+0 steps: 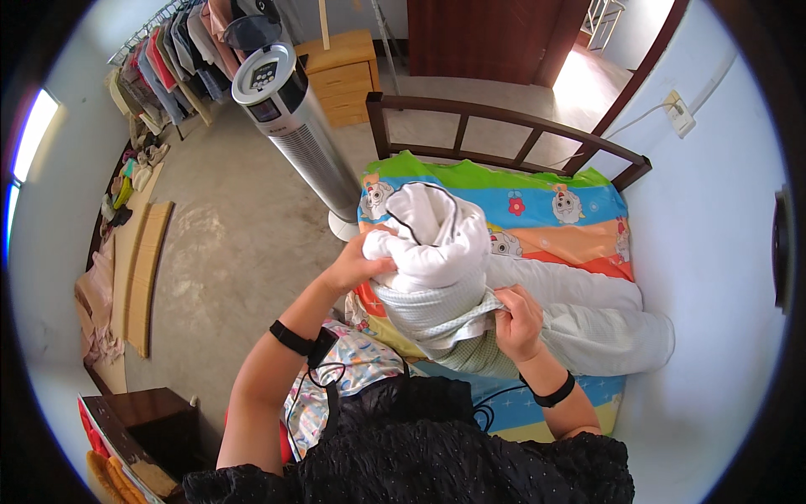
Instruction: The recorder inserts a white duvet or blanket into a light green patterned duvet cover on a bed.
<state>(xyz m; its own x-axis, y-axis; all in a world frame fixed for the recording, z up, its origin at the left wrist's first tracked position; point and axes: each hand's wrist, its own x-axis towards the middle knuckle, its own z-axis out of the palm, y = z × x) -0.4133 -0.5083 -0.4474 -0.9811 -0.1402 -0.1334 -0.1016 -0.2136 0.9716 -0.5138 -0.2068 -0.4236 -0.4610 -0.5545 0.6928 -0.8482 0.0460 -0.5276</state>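
Observation:
A rolled white quilt with dark piping (441,268) stands bunched before me, partly wrapped in a pale green checked fabric cover (419,315). My left hand (362,261) grips the white quilt at its left upper side, thumb on the outside. Lower on the right, my right hand (519,321) pinches a gathered edge of the checked cover. From there the checked fabric stretches to the right across the bed, beside a long white padded part (567,280). Beneath lies a colourful bedsheet with cartoon sheep (535,189).
A dark metal bed frame (466,107) closes the bed's far end. Left of the bed stands a silver tower fan (308,145). A wall (711,252) borders the right side. Clothes hang on a rack (148,31); a wooden drawer cabinet (340,79) stands behind the fan.

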